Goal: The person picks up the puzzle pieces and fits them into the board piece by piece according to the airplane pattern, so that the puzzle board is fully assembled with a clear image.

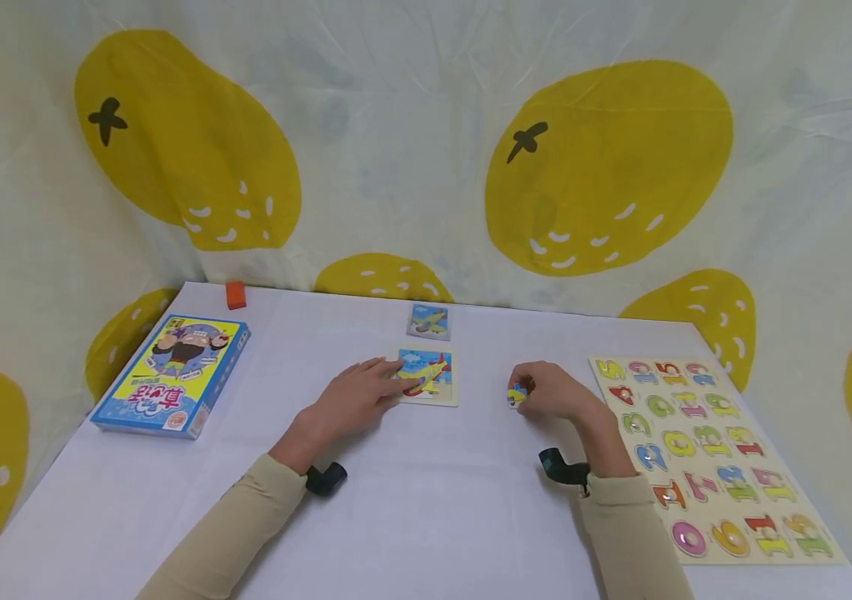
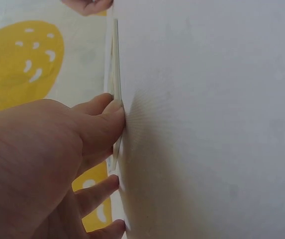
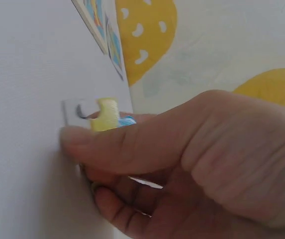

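Observation:
A wooden jigsaw board (image 1: 450,395) with a yellow airplane picture lies flat at the table's middle. My left hand (image 1: 361,395) rests at its left side, index finger reaching over the picture. In the left wrist view the thumb (image 2: 113,119) touches the board's edge (image 2: 116,64), while the other fingers are spread against the table. To the right of the board, my right hand (image 1: 555,390) pinches a small yellow and blue puzzle piece (image 1: 516,397) just over the tabletop. The right wrist view shows this puzzle piece (image 3: 106,114) partly covered by the thumb.
Behind the board lies a small airplane picture card (image 1: 429,322). A blue and yellow box (image 1: 171,375) sits at the left, with an orange block (image 1: 235,295) near the back edge. At the right lies a number puzzle board (image 1: 704,450). A patterned cloth hangs behind.

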### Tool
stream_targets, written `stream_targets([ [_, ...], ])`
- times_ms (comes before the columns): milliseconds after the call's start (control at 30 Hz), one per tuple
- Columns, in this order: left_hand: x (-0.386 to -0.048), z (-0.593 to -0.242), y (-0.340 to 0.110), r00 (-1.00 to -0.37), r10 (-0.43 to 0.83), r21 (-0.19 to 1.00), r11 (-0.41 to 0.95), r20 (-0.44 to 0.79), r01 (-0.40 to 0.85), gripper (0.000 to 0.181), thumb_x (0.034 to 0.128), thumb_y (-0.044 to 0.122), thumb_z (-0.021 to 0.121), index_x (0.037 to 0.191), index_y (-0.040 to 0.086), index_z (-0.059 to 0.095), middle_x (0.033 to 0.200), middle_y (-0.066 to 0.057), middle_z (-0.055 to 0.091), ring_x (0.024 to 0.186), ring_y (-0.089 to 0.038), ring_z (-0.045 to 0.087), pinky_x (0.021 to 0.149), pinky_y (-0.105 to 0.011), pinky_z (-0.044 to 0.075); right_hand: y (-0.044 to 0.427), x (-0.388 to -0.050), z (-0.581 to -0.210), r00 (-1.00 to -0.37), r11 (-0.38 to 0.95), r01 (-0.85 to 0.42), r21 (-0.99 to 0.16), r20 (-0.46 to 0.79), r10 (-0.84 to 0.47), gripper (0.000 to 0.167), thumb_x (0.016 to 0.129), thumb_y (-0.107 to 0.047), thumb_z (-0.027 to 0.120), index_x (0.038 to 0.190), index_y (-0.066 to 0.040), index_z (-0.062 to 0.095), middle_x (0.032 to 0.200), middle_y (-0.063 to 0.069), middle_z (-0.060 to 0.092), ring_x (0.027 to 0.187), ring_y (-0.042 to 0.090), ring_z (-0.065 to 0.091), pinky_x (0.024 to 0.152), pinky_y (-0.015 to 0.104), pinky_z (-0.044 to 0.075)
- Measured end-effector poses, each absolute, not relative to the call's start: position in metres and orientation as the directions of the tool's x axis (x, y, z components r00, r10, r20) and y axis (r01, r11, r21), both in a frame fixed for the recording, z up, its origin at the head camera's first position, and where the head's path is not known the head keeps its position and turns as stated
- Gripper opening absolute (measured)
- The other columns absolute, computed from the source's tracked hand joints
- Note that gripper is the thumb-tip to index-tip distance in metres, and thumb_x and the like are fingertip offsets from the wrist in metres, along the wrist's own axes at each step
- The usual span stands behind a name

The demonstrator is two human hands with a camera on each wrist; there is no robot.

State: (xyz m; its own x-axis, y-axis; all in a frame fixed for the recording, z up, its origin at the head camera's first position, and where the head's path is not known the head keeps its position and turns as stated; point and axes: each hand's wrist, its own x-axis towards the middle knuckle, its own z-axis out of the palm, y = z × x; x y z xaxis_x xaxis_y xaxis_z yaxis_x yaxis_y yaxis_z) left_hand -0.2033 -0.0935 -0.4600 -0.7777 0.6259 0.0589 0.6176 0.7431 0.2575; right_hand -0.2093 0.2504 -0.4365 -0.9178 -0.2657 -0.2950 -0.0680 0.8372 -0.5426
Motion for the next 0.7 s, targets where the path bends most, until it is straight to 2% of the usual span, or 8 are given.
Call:
stream_targets([
  [100, -0.203, -0.459, -0.094, -0.777, 0.627, 0.264, 0.741, 0.061, 0.618, 0.041, 0.0997, 0.026, 0.060, 0.140, 0.031, 0.058, 0.151, -0.010, 0.050, 0.141, -0.035, 0.044, 0.114, -0.054, 0.037, 0.250, -0.212, -0.439, -0.926, 0.822, -0.084, -0.564, -0.261, -0.273, 0.013, 0.084, -0.005, 0.069, 0.095, -0.011, 0.070, 0.093, 0.006, 0.063, 0.093, 0.023, 0.052, 0.079, 0.033, 0.043],
  [367, -0.202, -0.458, -0.093, -0.782, 0.621, 0.277, 0.743, 0.053, 0.609, 0.041, 0.0994, 0.025, 0.061, 0.140, 0.030, 0.058, 0.151, -0.010, 0.050, 0.142, -0.035, 0.043, 0.114, -0.055, 0.037, 0.240, -0.214, -0.443, -0.932, 0.769, -0.097, -0.632, -0.213, -0.293, 0.025, 0.090, -0.002, 0.060, 0.108, -0.012, 0.074, 0.112, 0.009, 0.067, 0.100, 0.024, 0.053, 0.084, 0.034, 0.045],
  [600, -0.204, -0.462, -0.093, -0.789, 0.613, 0.248, 0.757, 0.050, 0.604, 0.043, 0.0995, 0.026, 0.061, 0.141, 0.034, 0.056, 0.152, -0.007, 0.049, 0.142, -0.033, 0.044, 0.114, -0.053, 0.038, 0.221, -0.215, -0.445, -0.950, 0.729, -0.114, -0.675, -0.140, -0.278, 0.019, 0.085, -0.001, 0.069, 0.103, -0.009, 0.067, 0.089, 0.007, 0.059, 0.088, 0.021, 0.052, 0.078, 0.031, 0.043],
  [700, -0.204, -0.462, -0.094, -0.787, 0.615, 0.250, 0.754, 0.054, 0.607, 0.042, 0.0995, 0.026, 0.061, 0.141, 0.034, 0.057, 0.152, -0.007, 0.049, 0.141, -0.033, 0.044, 0.114, -0.053, 0.038, 0.213, -0.215, -0.445, -0.956, 0.702, -0.111, -0.703, -0.118, -0.269, 0.018, 0.084, -0.002, 0.073, 0.098, -0.010, 0.066, 0.086, 0.006, 0.059, 0.084, 0.020, 0.053, 0.075, 0.031, 0.044],
])
